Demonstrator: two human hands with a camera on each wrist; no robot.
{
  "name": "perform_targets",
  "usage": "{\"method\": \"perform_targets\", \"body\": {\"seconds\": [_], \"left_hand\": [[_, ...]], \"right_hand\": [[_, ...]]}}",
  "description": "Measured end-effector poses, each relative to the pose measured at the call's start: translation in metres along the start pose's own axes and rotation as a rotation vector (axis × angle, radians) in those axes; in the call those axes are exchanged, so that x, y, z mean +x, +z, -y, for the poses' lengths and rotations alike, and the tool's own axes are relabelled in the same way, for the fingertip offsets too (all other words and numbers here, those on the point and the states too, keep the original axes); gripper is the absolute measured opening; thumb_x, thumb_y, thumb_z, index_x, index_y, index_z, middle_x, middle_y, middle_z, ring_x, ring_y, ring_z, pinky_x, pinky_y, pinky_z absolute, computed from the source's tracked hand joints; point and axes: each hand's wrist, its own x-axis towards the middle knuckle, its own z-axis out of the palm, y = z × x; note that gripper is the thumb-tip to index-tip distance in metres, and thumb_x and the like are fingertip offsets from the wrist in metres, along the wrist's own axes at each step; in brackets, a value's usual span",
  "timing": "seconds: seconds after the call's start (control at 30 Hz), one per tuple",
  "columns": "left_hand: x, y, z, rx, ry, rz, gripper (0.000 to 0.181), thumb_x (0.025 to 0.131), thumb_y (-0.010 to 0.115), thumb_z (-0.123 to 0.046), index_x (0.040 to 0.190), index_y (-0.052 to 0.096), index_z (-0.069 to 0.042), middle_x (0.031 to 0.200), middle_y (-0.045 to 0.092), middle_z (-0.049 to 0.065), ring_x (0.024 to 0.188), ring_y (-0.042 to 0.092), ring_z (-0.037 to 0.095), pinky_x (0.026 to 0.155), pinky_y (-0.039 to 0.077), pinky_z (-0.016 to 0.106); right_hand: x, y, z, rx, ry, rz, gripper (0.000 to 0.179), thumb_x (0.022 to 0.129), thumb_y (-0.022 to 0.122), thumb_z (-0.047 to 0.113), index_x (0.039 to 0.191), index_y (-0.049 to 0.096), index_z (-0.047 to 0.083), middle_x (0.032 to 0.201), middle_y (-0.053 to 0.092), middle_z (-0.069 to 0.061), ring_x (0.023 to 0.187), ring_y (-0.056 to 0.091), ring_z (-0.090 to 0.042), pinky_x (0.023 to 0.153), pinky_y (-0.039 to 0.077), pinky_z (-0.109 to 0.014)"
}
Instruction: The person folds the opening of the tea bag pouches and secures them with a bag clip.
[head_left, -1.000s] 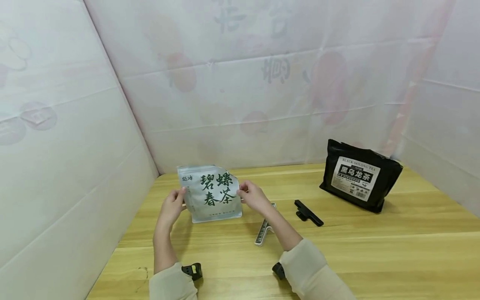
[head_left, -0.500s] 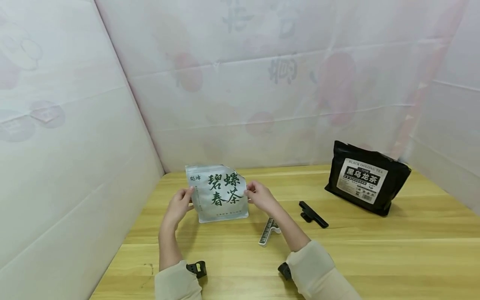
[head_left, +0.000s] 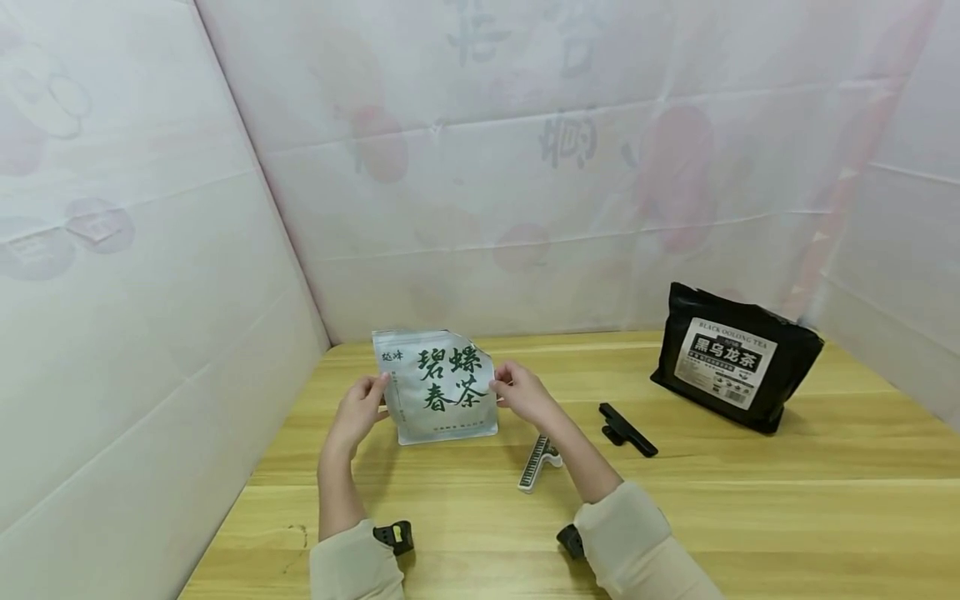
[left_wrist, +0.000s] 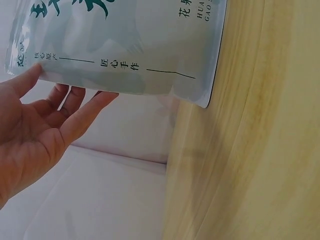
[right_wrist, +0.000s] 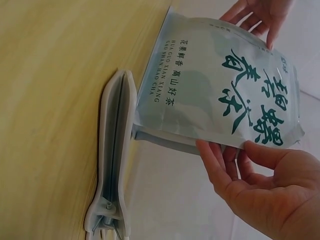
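Reaching forward over the table (head_left: 465, 517), the left hand (head_left: 357, 412) and right hand (head_left: 522, 393) are facing each other, pinching opposite edges of the pale tea bag (head_left: 437, 387), holding it upright between them, left of the white clip (head_left: 533, 467).

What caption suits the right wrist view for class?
Left hand and right hand hold a pale tea bag by its sides, near a clip on the wooden table.
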Motion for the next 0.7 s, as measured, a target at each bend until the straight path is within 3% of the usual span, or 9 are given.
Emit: {"method": "perform_targets", "body": {"seconds": [0.4, 0.7], "left_hand": [[0.0, 0.003, 0.0, -0.005, 0.014, 0.024, 0.049, 0.1, 0.038, -0.035, 0.117, 0.044, 0.011, 0.117, 0.047, 0.025, 0.108, 0.048, 0.036, 0.088, 0.043, 0.043], [0.001, 0.006, -0.003, 0.009, 0.023, 0.054, 0.049, 0.099, 0.038, -0.036, 0.117, 0.046, 0.01, 0.117, 0.047, 0.024, 0.108, 0.048, 0.035, 0.087, 0.044, 0.042]], "right_hand": [[-0.003, -0.009, 0.003, -0.012, 0.031, 0.037, 0.006, 0.093, 0.048, 0.0, 0.095, 0.05, -0.005, 0.092, 0.054, -0.015, 0.09, 0.057, -0.03, 0.079, 0.049, -0.041], [-0.006, -0.023, 0.005, 0.026, 0.052, 0.16, 0.005, 0.093, 0.046, -0.001, 0.095, 0.047, -0.006, 0.091, 0.05, -0.015, 0.089, 0.055, -0.028, 0.083, 0.046, -0.044]]}}
